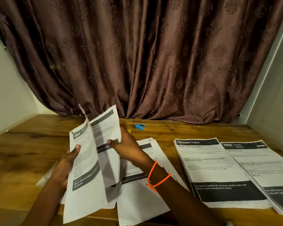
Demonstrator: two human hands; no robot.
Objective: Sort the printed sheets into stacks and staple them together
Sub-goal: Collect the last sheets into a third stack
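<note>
My left hand (67,162) grips a bundle of printed sheets (84,168) headed "2652", held up above the wooden table (31,144). My right hand (126,144) pinches the edge of a further sheet (104,128) in the same bundle and peels it away to the right. Loose sheets (137,198) lie under my right forearm. To the right lie two flat stacks: one headed "DRESSING TABLE" (219,170), one headed "$800" (265,168). A small blue stapler (140,126) sits on the table behind my right hand.
A brown patterned curtain (145,59) hangs behind the table's far edge. White walls close in on the left (5,88) and right (274,88). A small yellow object (129,131) shows just behind my right hand.
</note>
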